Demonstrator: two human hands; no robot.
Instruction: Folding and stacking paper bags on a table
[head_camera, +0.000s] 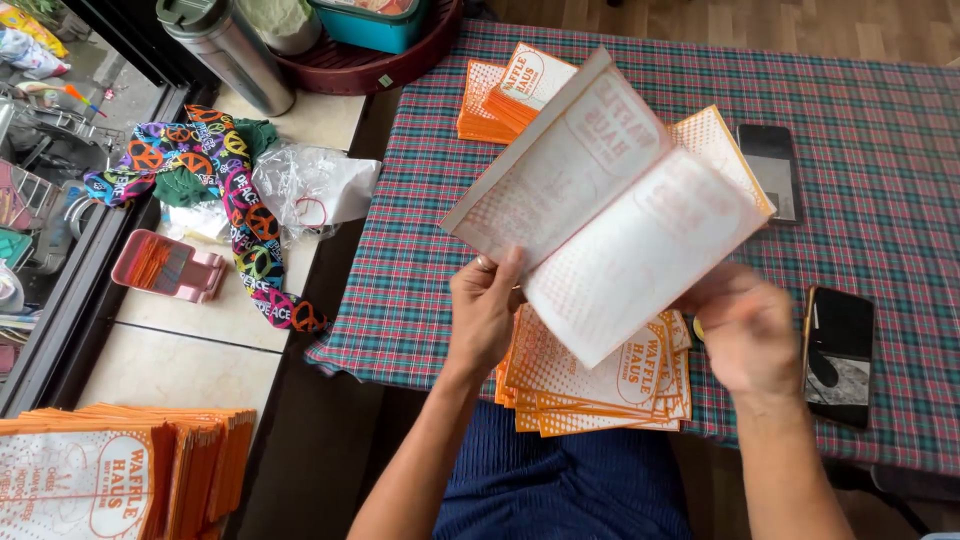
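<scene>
Fingers of the left hand (487, 310) clamped on the lower edge of a white-and-orange paper bag (610, 200), held raised and partly opened above the plaid tablecloth (880, 200). Right hand (750, 335) blurred at the bag's lower right corner; its finger state cannot be told.

Head view, stock: flat bags stacked (600, 385) under the hands at the table edge; second pile (510, 95) at the far side; large bundle (120, 475) lower left. Judged progress: one bag in hand, many unhandled. Two phones (840, 350) lie right.
</scene>
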